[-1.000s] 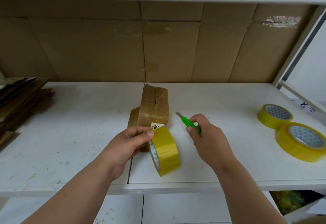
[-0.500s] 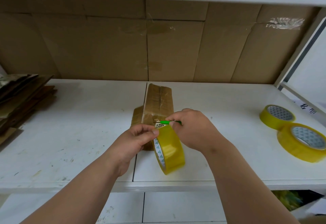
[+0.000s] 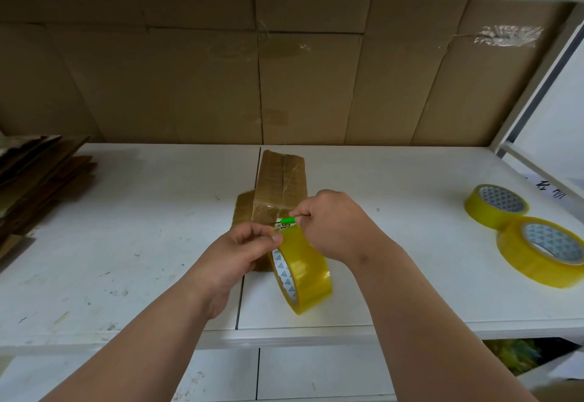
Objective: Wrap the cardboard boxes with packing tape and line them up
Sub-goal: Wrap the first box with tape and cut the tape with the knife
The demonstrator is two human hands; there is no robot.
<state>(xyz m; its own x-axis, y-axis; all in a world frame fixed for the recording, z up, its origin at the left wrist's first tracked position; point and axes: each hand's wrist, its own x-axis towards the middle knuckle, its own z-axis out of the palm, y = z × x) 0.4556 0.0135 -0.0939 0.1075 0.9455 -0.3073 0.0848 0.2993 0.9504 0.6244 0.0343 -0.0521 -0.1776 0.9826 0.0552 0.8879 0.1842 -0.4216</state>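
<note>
I see my left hand (image 3: 235,251) pinching the top of a yellow roll of clear packing tape (image 3: 301,270), thumb and fingers curled onto its upper rim; the roll stands on edge at the near middle of the white shelf board (image 3: 126,243). My right hand (image 3: 336,223) sits just right of it, fingers curled tight round a small green-handled cutter (image 3: 287,220) whose tip points left — it sits right at the spot where the roll meets the box, though I cannot tell whether the blade touches the tape.

The small brown cardboard box with glossy tape over its top (image 3: 281,180) lies in the middle of the shelf, running from behind my hands toward the far side. A flatter brown piece pokes out at its left near corner; I cannot tell whether it is a flap or a second box.

On the right side of the shelf lie two more yellow tape rolls, flat and touching — the smaller, farther one (image 3: 496,207) and the larger, nearer one (image 3: 543,251). At the far left edge sits a stack of flattened brown cardboard sheets (image 3: 41,180). A wall of brown cardboard panels (image 3: 189,85) lines the far side.
</note>
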